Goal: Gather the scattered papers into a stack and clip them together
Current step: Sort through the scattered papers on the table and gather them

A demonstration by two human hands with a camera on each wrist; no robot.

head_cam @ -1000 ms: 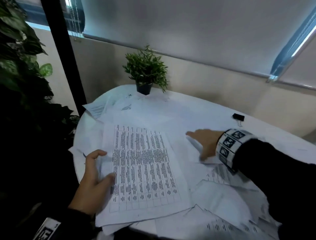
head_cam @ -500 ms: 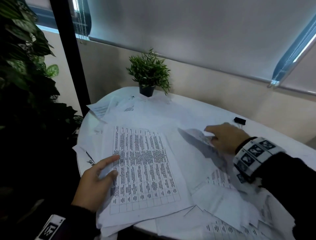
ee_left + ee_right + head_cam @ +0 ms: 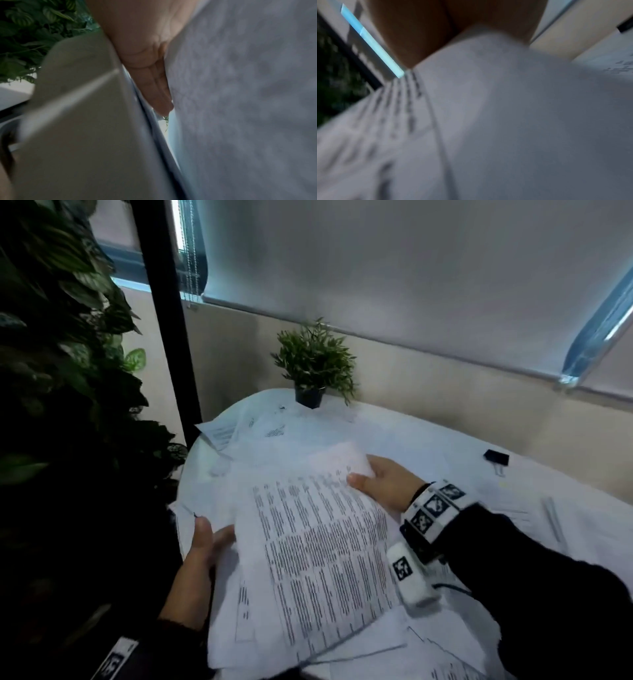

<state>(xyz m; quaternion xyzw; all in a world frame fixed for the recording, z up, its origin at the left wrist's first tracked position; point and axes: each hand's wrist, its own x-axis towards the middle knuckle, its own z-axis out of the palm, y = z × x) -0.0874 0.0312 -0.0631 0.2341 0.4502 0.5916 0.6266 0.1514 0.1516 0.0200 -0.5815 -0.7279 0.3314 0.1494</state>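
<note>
Printed white papers [image 3: 318, 546] lie heaped on a round white table [image 3: 428, 436]. My right hand [image 3: 380, 482] pinches the far corner of the top printed sheets, thumb on top, and the corner curls up. At the sheets' left edge my left hand [image 3: 202, 556] steadies them. In the left wrist view its fingers [image 3: 154, 86] lie straight against the underside of a sheet [image 3: 240, 108]. The right wrist view is blurred and filled by paper [image 3: 488, 108]. A black binder clip [image 3: 496, 457] lies apart at the far right of the table, beyond my right wrist.
A small potted plant [image 3: 313, 364] stands at the table's far edge against the wall. More loose sheets [image 3: 219, 433] overhang the far left rim, others [image 3: 438, 659] the near rim. A large leafy plant [image 3: 51, 371] and a black post [image 3: 164, 320] crowd the left side.
My right hand has taken hold of sheets from the right and swung them left onto the printed pile, lifting its far corner. My left hand has shifted to the pile's left edge.
</note>
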